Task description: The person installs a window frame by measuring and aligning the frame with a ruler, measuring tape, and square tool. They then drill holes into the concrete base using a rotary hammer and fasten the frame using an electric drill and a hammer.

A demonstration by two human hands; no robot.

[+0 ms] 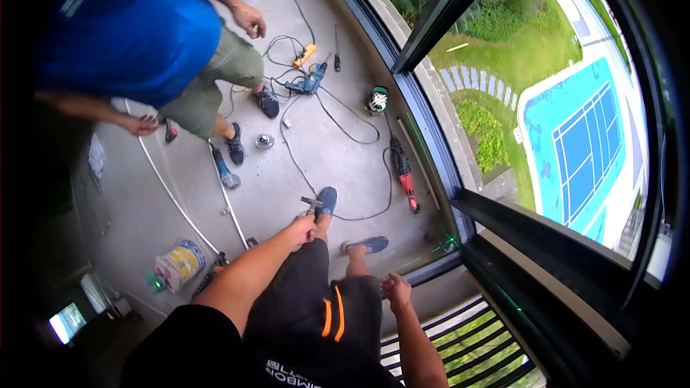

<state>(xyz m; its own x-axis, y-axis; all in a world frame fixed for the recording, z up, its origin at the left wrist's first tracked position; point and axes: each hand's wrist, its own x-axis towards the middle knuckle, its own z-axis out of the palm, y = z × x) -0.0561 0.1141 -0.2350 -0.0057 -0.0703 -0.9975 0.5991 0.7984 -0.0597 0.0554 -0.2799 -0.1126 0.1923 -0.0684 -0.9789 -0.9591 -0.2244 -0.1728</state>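
My left hand (305,231) is closed round the handle of a hammer (311,202), whose metal head shows above my fist, beside my left shoe. On the right, my right hand (396,292) is held near the window frame (437,270) and the black railing. Its fingers are curled together; whatever they may hold is too small to make out. A green laser line glows on the wall just beyond that hand. Closest to the hammer on the floor is a dark cable (352,218) running past my shoes.
A co-worker in a blue shirt (129,36) stands at the far left, both hands low. Across the concrete floor lie a blue drill (310,80), a screwdriver (337,57), a red power tool (406,179), a blue grinder (226,170), cables and white pipes. A bucket (180,264) stands left.
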